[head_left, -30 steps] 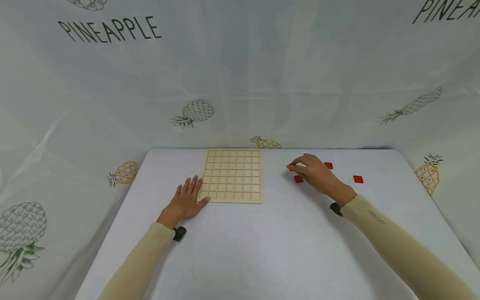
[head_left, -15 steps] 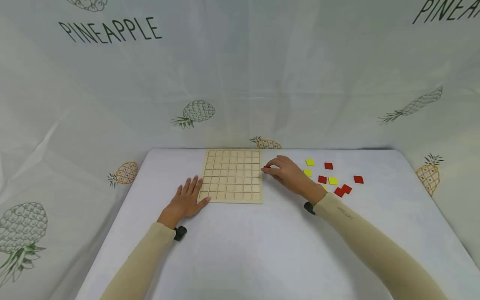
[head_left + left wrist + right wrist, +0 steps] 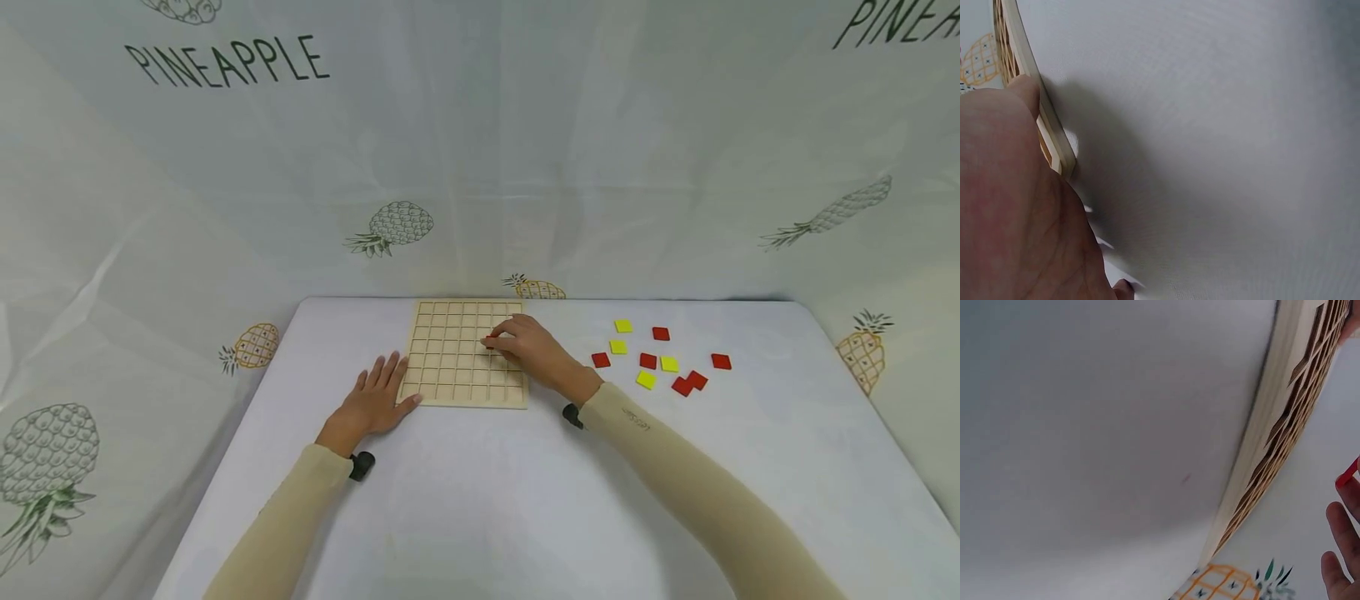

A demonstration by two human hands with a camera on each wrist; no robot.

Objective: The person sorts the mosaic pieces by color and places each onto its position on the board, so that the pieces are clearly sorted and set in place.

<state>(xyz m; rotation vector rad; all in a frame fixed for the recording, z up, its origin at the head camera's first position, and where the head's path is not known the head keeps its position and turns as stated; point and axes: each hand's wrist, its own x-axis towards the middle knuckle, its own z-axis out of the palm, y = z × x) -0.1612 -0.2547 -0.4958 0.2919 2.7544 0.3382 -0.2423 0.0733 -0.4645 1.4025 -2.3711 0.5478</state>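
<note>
A light wooden grid board (image 3: pixel 442 371) with recessed square cells lies near the table's far edge. My left hand (image 3: pixel 369 404) rests flat with spread fingers at its left side, the thumb on the near left corner; the left wrist view shows that thumb over the rim (image 3: pixel 1050 128). Above the right half of the board, my right hand (image 3: pixel 536 354) pinches a small red square tile (image 3: pixel 491 341) between thumb and fingers. In the right wrist view the red tile (image 3: pixel 1347 473) shows edge-on at the fingertips, above the board's side (image 3: pixel 1260 415).
Right of the board, several red tiles (image 3: pixel 661 333) and several yellow tiles (image 3: pixel 646 380) lie scattered on the white table (image 3: pixel 480 500). Two of the red ones touch (image 3: pixel 682 387). A pineapple-print curtain (image 3: pixel 480 167) hangs behind the table.
My right hand has moved left from among the loose tiles to over the board, carrying the red tile. The tiles it was covering now show. My left hand stays in place.
</note>
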